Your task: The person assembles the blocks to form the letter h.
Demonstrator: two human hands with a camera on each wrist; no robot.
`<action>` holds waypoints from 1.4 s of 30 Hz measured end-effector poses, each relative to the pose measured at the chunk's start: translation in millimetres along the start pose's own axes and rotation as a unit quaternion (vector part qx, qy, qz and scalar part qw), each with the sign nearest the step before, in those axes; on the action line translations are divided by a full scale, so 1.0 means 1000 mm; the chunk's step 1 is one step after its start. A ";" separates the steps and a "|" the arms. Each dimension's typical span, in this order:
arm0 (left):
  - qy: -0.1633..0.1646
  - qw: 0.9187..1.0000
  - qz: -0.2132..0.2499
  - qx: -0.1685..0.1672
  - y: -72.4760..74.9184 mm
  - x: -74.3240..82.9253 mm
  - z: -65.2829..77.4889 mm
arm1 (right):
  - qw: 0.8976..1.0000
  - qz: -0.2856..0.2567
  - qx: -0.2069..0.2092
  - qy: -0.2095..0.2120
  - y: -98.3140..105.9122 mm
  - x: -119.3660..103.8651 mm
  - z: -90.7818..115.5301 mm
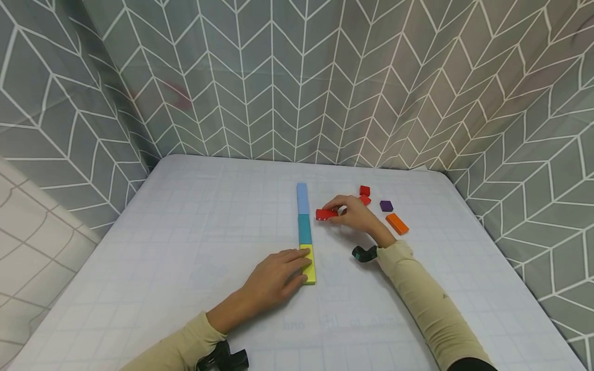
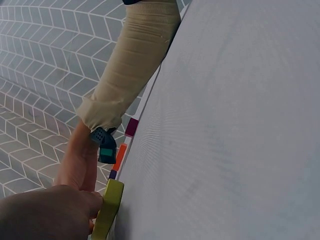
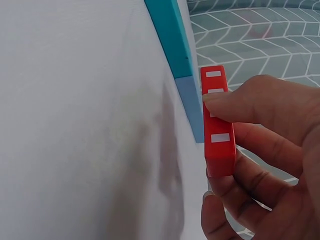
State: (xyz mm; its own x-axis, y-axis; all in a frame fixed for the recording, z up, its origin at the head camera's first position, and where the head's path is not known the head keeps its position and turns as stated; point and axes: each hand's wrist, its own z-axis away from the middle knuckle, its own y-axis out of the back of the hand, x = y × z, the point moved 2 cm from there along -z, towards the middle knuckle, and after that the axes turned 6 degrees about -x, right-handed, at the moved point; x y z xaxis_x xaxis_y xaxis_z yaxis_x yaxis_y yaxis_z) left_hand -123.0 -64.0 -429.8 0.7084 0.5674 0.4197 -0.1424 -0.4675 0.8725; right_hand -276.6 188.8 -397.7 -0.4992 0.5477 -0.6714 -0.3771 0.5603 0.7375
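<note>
A light blue block, a teal block and a yellow block lie end to end in a straight row on the white table. My left hand rests its extended fingers on the yellow block, with the thumb near its lower end. Just right of the row, my right hand pinches a red block between thumb and fingers. White rectangles mark the side of this block in the right wrist view, where it overlaps the light blue block.
Two small red pieces, a dark purple block and an orange block lie beyond the right hand. In the left wrist view a magenta block shows beside the right sleeve. Patterned curtains enclose the table.
</note>
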 end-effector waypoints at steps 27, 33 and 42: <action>0.000 1.000 -0.003 -0.004 -0.001 0.000 -0.001 | 1.000 0.010 -0.010 -0.014 -0.017 0.005 -0.006; 0.000 1.000 -0.003 -0.008 0.001 0.000 -0.002 | 1.000 0.016 -0.012 -0.021 -0.016 0.005 -0.009; 0.008 1.000 -0.006 -0.012 -0.001 -0.001 -0.001 | 1.000 0.020 -0.002 -0.015 -0.018 0.002 -0.007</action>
State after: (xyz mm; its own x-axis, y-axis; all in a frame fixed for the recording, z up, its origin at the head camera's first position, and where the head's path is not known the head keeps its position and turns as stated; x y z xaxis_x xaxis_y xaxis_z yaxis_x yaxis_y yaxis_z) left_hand -124.1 -63.1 -430.5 0.6993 0.5831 0.4135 -0.1518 -0.4441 0.8830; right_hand -276.7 175.6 -412.2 -0.4901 0.5880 -0.6434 -0.3611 0.5349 0.7639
